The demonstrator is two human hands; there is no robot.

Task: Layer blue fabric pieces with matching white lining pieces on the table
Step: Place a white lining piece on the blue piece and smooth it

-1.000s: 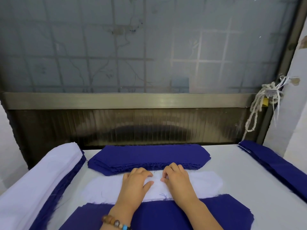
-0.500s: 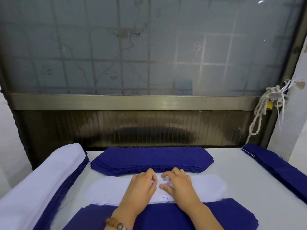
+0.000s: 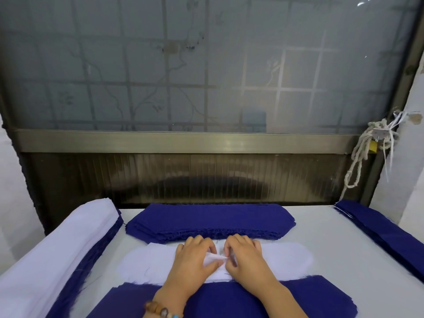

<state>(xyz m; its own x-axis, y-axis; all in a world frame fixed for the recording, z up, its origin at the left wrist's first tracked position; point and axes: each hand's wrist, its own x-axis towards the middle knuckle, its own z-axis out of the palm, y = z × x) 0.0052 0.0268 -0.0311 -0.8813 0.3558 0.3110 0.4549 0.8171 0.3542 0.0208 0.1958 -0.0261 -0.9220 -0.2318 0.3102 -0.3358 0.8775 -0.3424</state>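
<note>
Lining (image 3: pixel 286 258), white: pinched at centre by left hand (image 3: pixel 192 260) and right hand (image 3: pixel 247 258), fingers curled, probably so one ply is separated.

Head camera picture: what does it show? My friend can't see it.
A left hand and a right hand pinch up the middle of a white lining piece on a table, between a blue fabric stack behind and a blue piece in front.
</note>
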